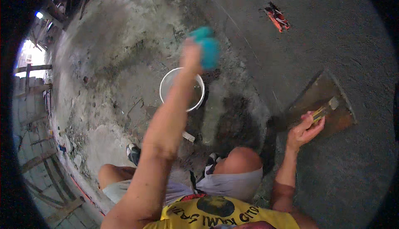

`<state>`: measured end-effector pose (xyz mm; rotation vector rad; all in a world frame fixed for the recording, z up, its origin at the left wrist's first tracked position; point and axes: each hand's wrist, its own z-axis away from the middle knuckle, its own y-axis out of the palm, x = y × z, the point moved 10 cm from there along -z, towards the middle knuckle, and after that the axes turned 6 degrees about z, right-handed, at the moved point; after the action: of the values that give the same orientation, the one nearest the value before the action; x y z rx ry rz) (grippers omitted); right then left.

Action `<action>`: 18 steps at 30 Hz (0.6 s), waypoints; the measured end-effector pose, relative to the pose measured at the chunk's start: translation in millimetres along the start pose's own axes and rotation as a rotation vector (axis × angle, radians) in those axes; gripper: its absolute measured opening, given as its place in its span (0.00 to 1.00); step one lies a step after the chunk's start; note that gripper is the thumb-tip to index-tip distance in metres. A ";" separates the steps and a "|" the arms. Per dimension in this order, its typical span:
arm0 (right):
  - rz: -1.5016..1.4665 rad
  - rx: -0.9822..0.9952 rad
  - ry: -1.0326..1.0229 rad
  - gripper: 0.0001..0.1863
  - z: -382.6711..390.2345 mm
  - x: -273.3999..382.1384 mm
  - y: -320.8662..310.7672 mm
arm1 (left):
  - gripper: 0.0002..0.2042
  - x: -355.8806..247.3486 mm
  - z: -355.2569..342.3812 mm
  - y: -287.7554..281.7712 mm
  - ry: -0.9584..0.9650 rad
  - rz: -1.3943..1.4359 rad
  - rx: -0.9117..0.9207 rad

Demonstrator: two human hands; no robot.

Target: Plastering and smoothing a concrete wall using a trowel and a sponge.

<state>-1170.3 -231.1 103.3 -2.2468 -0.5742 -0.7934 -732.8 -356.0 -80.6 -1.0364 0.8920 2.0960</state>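
Note:
My left hand [191, 58], blurred by motion, reaches forward over the white bucket [165, 85] and holds a teal object [208, 52], perhaps a sponge or cloth, too smeared to make out clearly. Liquid in the bucket is partly hidden by my forearm. On the right, my right hand [305, 131] grips the yellowish handle [319, 113] of a wide metal float [320, 87], which lies flat on smooth grey wet cement [341, 162]. A small pale piece [188, 136] lies on the ground below the bucket.
An orange and dark item [277, 18] rests on the cement at upper right. Rough, stained floor [108, 54] surrounds the bucket on the left. Bamboo or wooden framing [35, 88] and clutter run along the left edge. My knees and feet [133, 153] are below the bucket.

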 end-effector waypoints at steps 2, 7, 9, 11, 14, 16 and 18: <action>-0.042 -0.021 0.003 0.25 -13.6 -5.0 17.3 | 0.19 15.2 58.2 115.4 0.129 -0.413 0.343; 0.354 0.430 -0.607 0.25 11.3 54.6 200.6 | 0.22 65.3 115.9 45.4 0.446 -0.293 0.242; 0.489 0.772 -0.464 0.25 32.0 8.7 286.2 | 0.26 25.6 140.1 -7.4 0.797 -0.569 0.114; 0.656 0.831 -0.605 0.26 60.6 -47.7 318.6 | 0.29 9.6 142.0 -51.2 0.733 -0.642 -0.096; 0.648 0.754 -0.640 0.26 100.4 -83.0 289.9 | 0.29 1.1 140.9 -120.8 0.678 -0.805 -0.307; 0.528 0.920 -0.461 0.26 122.6 -57.7 260.9 | 0.30 3.6 143.5 -164.2 0.631 -0.840 -0.338; 0.472 0.755 -0.606 0.26 91.0 0.8 267.5 | 0.30 13.3 134.4 -163.7 0.590 -0.877 -0.300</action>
<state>-978.5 -345.8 -69.6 -1.7493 -0.4686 0.3305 -669.4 -153.5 -77.4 -1.8413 0.2468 1.2008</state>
